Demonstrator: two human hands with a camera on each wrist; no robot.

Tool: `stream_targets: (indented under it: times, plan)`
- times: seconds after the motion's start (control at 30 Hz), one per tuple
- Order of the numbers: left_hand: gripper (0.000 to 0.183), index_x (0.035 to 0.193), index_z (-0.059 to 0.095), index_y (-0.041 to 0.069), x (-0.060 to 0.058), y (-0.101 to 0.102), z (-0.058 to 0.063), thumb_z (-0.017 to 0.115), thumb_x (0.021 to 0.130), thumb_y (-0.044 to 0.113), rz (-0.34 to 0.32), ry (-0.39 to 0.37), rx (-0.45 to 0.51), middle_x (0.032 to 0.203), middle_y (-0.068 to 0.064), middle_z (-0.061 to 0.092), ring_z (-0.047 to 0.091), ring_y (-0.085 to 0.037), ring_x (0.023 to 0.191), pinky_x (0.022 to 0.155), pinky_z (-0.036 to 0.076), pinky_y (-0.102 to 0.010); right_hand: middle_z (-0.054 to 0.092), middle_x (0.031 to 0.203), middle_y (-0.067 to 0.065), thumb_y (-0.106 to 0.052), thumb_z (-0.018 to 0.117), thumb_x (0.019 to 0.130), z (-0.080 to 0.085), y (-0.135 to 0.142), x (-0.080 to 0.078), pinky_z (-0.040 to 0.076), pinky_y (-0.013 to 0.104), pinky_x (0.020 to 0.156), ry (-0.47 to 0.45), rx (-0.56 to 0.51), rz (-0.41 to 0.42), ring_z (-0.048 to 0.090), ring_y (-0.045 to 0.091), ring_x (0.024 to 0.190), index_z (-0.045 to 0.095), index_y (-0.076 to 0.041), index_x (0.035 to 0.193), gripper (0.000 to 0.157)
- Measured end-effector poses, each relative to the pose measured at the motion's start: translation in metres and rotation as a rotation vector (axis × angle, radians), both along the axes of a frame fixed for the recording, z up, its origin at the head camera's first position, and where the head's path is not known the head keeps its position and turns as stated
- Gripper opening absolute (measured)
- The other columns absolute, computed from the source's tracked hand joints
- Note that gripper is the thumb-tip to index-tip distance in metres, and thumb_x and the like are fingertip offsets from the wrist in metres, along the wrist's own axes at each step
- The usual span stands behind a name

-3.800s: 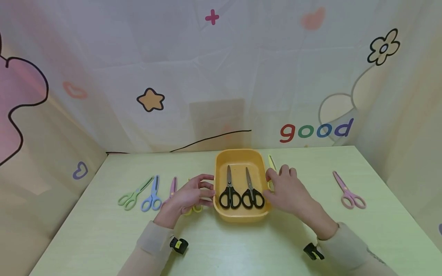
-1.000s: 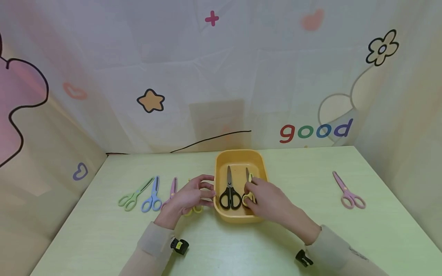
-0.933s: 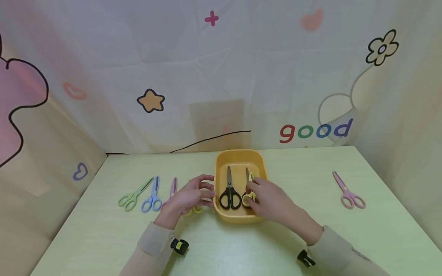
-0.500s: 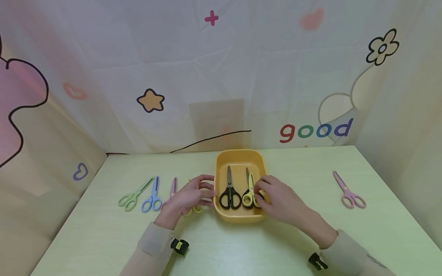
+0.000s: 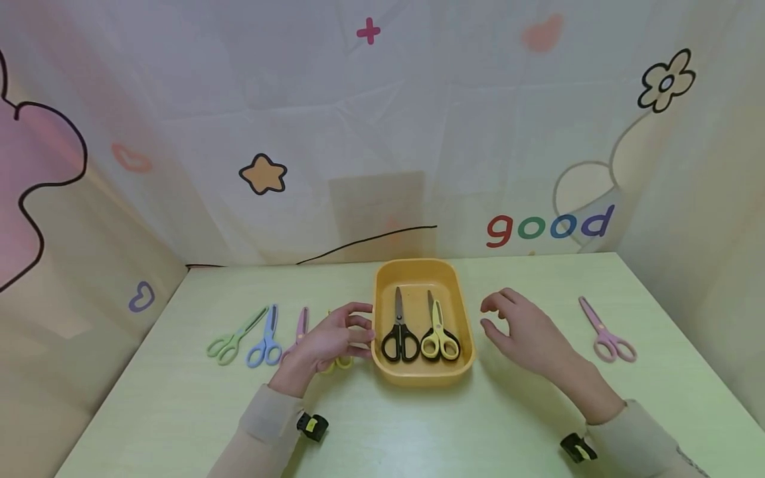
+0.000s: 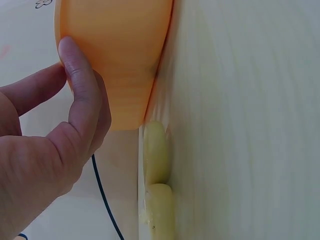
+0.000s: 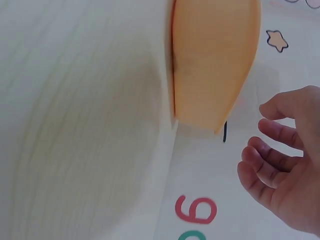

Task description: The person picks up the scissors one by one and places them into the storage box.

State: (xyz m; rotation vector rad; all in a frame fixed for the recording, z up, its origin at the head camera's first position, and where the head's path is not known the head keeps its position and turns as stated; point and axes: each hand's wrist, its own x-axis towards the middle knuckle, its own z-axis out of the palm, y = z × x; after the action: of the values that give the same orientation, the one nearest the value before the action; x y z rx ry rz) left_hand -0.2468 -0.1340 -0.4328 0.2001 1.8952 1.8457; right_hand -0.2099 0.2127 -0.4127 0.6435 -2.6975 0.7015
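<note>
White fabric [image 5: 311,99], printed with an orange star [image 5: 263,174] at left and the multicoloured word "good" [image 5: 552,226] at right, hangs behind a pale worktop [image 5: 412,431]. On it, left to right, lie green scissors [image 5: 236,337], blue scissors [image 5: 266,337], half-hidden pink scissors [image 5: 302,324] and half-hidden yellow scissors [image 5: 344,363]. Gently bent fingers of the left hand [image 5: 329,340] touch the left side of an orange tray [image 5: 418,378]. Inside are black scissors [image 5: 399,325], then small yellow scissors [image 5: 439,328] atop a second black pair [image 5: 429,300]. The right hand [image 5: 532,332] hovers beside it, thumb and fingers apart; mauve scissors [image 5: 599,332] lie beyond.
</note>
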Motion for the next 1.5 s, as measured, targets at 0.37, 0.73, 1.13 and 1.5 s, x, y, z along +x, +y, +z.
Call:
stream_targets:
  times: [0.37, 0.73, 1.13, 1.5]
  plan:
    - [0.057, 0.150, 0.037, -0.003, 0.000, 0.001, 0.003, 0.061, 0.098, -0.008, 0.007, -0.003, 0.000, 0.117, -0.021, 0.052, 0.065, -0.025, 0.089, 0.080, 0.062, -0.040, 0.061, 0.109, 0.022, -0.015, 0.073, 0.094, -0.008, 0.045, -0.009, 0.053, 0.058, 0.088, -0.159, 0.118, -0.100, 0.058, 0.039, 0.100, 0.062, 0.000, 0.115, 0.028]
    - [0.057, 0.149, 0.037, -0.004, -0.002, 0.001, 0.000, 0.062, 0.097, -0.008, 0.003, 0.001, 0.007, 0.114, -0.018, 0.052, 0.064, -0.022, 0.085, 0.077, 0.062, -0.038, 0.058, 0.112, 0.034, -0.023, 0.074, 0.092, -0.016, 0.082, -0.010, 0.045, 0.068, 0.092, -0.317, 0.211, -0.201, 0.052, 0.052, 0.106, 0.060, 0.008, 0.119, 0.043]
    - [0.059, 0.150, 0.036, -0.003, -0.001, 0.002, 0.002, 0.061, 0.098, -0.008, 0.008, -0.009, 0.007, 0.113, -0.016, 0.052, 0.064, -0.022, 0.086, 0.077, 0.062, -0.038, 0.028, 0.135, 0.054, -0.030, 0.064, 0.098, -0.009, 0.111, -0.001, 0.042, 0.078, 0.082, -0.435, 0.212, -0.313, 0.034, 0.071, 0.116, 0.046, 0.021, 0.132, 0.064]
    - [0.058, 0.150, 0.037, -0.003, 0.000, 0.001, 0.001, 0.062, 0.098, -0.008, 0.014, -0.013, 0.003, 0.115, -0.018, 0.052, 0.064, -0.022, 0.085, 0.077, 0.062, -0.038, 0.039, 0.111, 0.054, -0.033, 0.063, 0.099, -0.018, 0.125, -0.001, 0.046, 0.073, 0.077, -0.482, 0.255, -0.326, 0.048, 0.066, 0.096, 0.031, 0.029, 0.139, 0.081]
